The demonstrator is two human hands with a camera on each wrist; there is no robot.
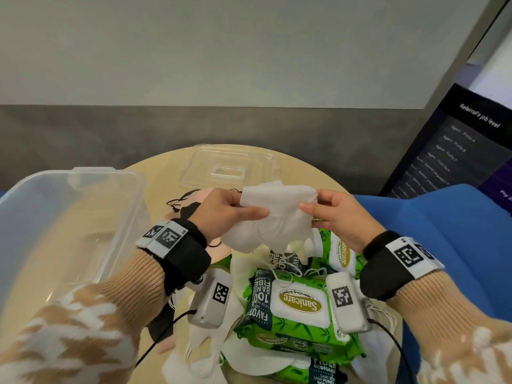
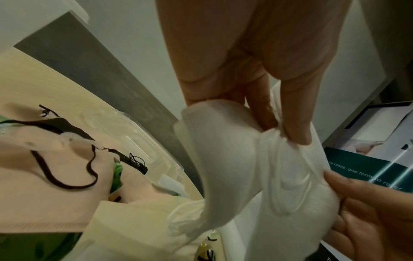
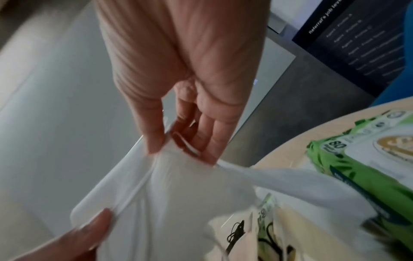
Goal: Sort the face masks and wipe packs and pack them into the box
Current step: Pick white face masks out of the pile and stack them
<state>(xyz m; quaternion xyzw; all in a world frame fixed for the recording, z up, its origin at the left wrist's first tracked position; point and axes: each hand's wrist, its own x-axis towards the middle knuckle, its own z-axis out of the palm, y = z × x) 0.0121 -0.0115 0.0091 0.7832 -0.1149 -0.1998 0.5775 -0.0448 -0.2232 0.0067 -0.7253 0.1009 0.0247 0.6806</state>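
Observation:
Both hands hold up white face masks (image 1: 277, 214) above the round table (image 1: 163, 173). My left hand (image 1: 230, 210) pinches their left edge between thumb and fingers, and my right hand (image 1: 329, 213) pinches the right edge. In the left wrist view the white masks (image 2: 234, 167) hang crumpled from the fingertips; in the right wrist view the same masks (image 3: 170, 190) are blurred. Green wipe packs (image 1: 299, 303) lie below the hands among more white masks. Pink masks (image 2: 44, 185) with black ear loops lie behind my left wrist. The clear plastic box (image 1: 55, 217) stands at the left, with nothing seen inside.
The box's clear lid (image 1: 230, 167) lies on the far side of the table. A blue chair (image 1: 443, 245) stands right of the table, and a dark sign board (image 1: 454, 145) rises behind it. A grey floor and pale wall lie beyond.

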